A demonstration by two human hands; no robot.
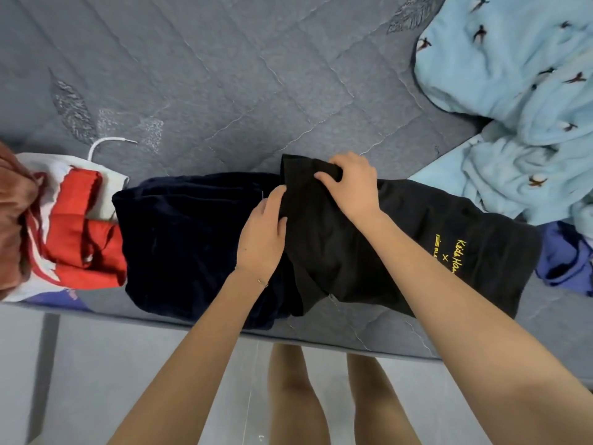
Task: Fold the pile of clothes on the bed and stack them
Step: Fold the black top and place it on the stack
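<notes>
Head view, L to R. Brown cloth (pixel 12 213) is bunched at the far L edge, touching a red/white garment (pixel 80 226) w/ a white drawstring (pixel 106 144) curling onto the grey quilted bed (pixel 224 75). Just beside it lies a navy garment (pixel 179 239), folded into a thick block near the bed's front edge. L hand (pixel 261 232) sits where navy meets the black tee (pixel 401 252): fingers point away from the body, thumb on top of the black fabric, pinching the tee's L edge. R hand (pixel 353 184) is at the tee's far L corner, fingers curled over a raised fold, gripping it. The tee is spread across the bed's front part, partly overlapping the navy piece, w/ yellow print (pixel 455 255) toward its R end. A blue garment (pixel 564 258) pokes out beyond that end. Light-blue blanket (pixel 513 91) is heaped at far R.
</notes>
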